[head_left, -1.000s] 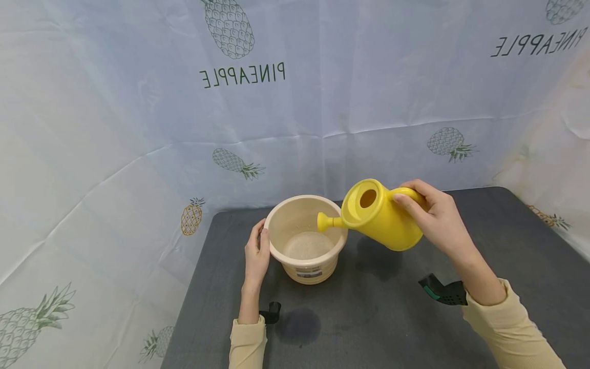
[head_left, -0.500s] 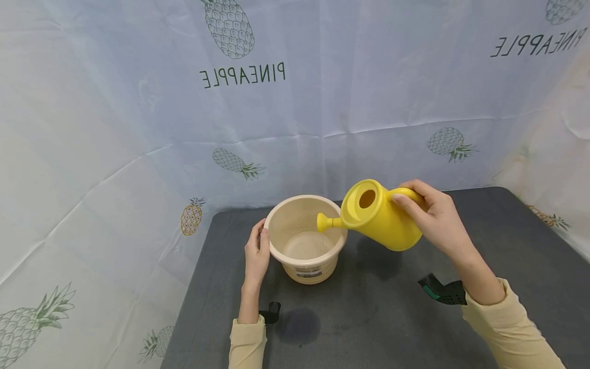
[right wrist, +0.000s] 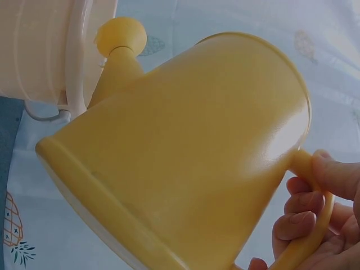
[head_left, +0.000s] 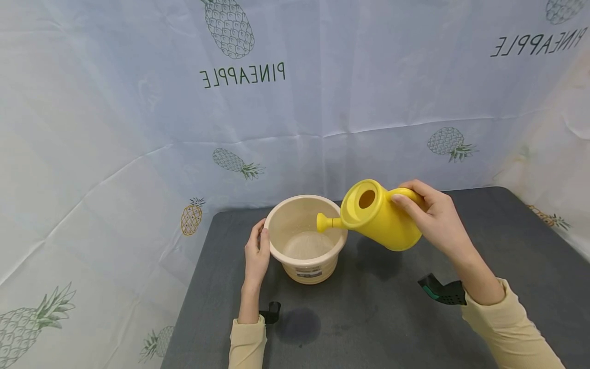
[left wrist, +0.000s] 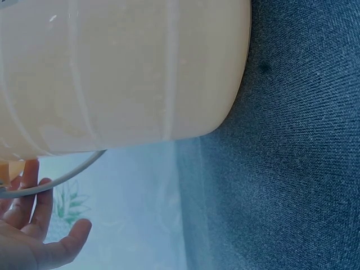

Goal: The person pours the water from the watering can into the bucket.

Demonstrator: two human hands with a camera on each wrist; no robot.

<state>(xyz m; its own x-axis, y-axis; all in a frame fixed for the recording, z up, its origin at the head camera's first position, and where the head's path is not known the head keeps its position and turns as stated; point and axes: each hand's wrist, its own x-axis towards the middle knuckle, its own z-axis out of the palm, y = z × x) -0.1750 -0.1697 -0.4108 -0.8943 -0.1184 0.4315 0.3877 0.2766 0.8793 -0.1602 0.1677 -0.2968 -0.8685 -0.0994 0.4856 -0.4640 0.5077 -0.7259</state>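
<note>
A cream plastic bucket stands upright on the dark table, with bare bottom and sides showing inside. At its left side my left hand holds the rim; in the left wrist view its fingers are at the rim and the thin bail handle. My right hand grips the loop handle of a yellow watering can, raised above the table and tilted left. The can's round spout head hangs over the inside of the bucket. No stream shows from it.
The dark cloth-covered table has a darker round patch near the left forearm. A pineapple-print curtain hangs behind and along both sides. Black wrist mounts stick out below the hands.
</note>
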